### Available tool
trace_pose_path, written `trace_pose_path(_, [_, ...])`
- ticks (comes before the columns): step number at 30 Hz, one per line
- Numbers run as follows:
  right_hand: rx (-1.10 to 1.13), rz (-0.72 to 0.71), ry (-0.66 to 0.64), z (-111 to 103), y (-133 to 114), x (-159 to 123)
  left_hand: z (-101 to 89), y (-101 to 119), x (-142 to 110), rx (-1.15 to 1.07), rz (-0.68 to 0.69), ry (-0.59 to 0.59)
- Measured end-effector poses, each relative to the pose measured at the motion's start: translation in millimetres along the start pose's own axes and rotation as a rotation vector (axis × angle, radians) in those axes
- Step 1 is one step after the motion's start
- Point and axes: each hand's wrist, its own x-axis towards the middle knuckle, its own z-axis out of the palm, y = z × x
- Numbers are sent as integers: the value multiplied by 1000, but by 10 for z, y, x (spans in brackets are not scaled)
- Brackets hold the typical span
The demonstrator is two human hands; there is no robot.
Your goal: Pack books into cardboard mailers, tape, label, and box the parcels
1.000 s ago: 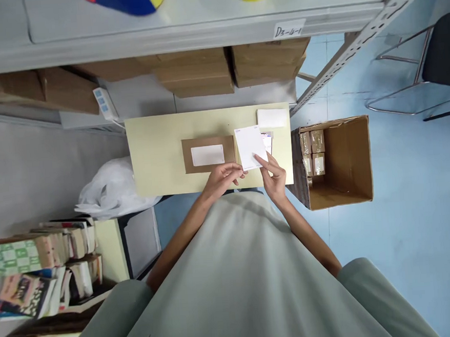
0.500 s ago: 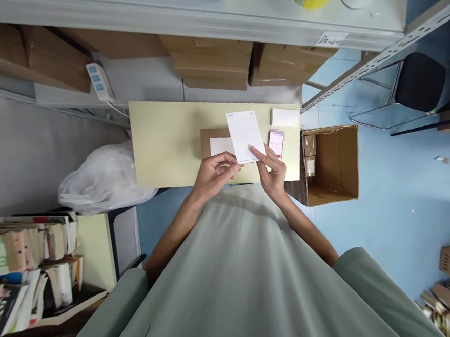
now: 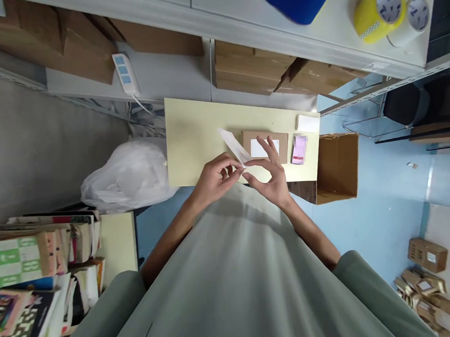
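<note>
A thin white label sheet [image 3: 232, 143] is held up on its side over the table, seen nearly edge-on. The thumb and forefinger of my left hand [image 3: 218, 178] pinch its near corner. At that same corner my right hand [image 3: 269, 180] pinches with thumb and forefinger, its other fingers raised and spread. Whether a backing layer is parting there is too small to make out. Behind my right fingers a flat cardboard box [image 3: 284, 147] with a white label lies on the pale yellow table [image 3: 195, 134]. A phone [image 3: 299, 149] with a lit pink screen lies right of the box.
A white stack of labels [image 3: 307, 123] sits at the table's far right corner. An open carton [image 3: 336, 160] stands right of the table, a white plastic bag [image 3: 128, 172] left. Above runs a shelf [image 3: 229, 14] carrying tape rolls [image 3: 379, 11]; books [image 3: 27, 259] fill the lower left.
The label sheet has turned from facing me to nearly edge-on and tilted left. My right hand has shifted its grip to the near corner beside my left. The camera view has swung left.
</note>
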Motion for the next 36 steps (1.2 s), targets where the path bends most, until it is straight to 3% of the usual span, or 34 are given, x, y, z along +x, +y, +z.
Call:
trace_pose_path(6, [-49,33,11,385,-288,57,-410,-63,-155,42,77,-61])
trace_pose_path(16, [-104,32,-4,698,-320,160,-833,-235,-234,115,61,-67])
trace_pose_path(27, [-67,146,50,687,-310,261,-1506,-884,-293,367,-131,198])
trace_pose_path(30, [-51,155,69,640,-275,288,-1797,-1025,-287,476,-235,286])
trace_pose_path(36, [-18,152,133,565,-252,365,-2551,-1096,-205,712,-395,593])
